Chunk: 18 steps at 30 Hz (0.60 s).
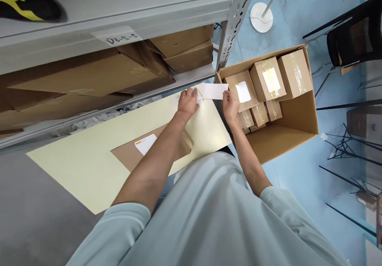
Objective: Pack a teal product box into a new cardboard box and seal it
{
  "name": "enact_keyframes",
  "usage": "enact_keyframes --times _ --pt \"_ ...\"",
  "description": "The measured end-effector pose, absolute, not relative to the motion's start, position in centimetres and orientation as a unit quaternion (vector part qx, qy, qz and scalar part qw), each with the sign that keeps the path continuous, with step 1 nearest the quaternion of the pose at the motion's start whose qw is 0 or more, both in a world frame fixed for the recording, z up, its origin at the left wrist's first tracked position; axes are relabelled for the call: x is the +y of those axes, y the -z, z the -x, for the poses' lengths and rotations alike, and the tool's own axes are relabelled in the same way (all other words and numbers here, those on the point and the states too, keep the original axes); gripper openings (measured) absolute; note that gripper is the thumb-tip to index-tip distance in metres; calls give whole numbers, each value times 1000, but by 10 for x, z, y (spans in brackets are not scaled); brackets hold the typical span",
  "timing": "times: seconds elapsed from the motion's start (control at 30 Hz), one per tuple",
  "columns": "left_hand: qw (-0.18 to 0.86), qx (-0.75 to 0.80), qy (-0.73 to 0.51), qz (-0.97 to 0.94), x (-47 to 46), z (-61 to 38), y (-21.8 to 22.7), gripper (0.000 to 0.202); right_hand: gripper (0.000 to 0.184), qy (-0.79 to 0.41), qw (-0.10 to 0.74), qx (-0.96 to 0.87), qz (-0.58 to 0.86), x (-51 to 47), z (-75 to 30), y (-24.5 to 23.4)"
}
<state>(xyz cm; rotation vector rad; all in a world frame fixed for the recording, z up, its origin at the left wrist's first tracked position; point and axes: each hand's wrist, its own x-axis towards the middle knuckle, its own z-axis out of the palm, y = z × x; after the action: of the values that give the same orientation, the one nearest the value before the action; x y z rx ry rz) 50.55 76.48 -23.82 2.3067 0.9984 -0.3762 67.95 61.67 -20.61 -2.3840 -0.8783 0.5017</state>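
Observation:
A white paper label strip (214, 91) is stretched between both hands above the far corner of the cream table top (89, 166). My left hand (188, 102) pinches its left end, fingers closed. My right hand (230, 104) pinches the right end, over the edge of a large open cardboard box (286, 134). A flat brown parcel (128, 154) with a white label (145, 143) lies on the table under my left forearm.
The open box on the blue floor holds several small taped brown boxes (265, 79), some with white labels. A grey metal rack (119, 15) with cardboard boxes stands behind the table. A white lamp base (261, 17) and black chair frames (349, 39) are at right.

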Motion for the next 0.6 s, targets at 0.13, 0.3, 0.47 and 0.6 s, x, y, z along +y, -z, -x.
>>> enact_keyframes --times 0.13,0.3,0.47,0.6 --pt "320 384 146 -854 762 -514 229 102 48 -166 300 -346 873 588 -670 167" --pt "393 415 80 -817 746 -515 182 112 55 -110 326 -399 850 564 -645 114" --pt "627 442 -129 -629 678 -454 117 67 38 -56 291 -586 754 548 -601 86" --pt "788 432 -257 -355 598 -390 76 75 30 -16 300 -721 624 537 -560 86"
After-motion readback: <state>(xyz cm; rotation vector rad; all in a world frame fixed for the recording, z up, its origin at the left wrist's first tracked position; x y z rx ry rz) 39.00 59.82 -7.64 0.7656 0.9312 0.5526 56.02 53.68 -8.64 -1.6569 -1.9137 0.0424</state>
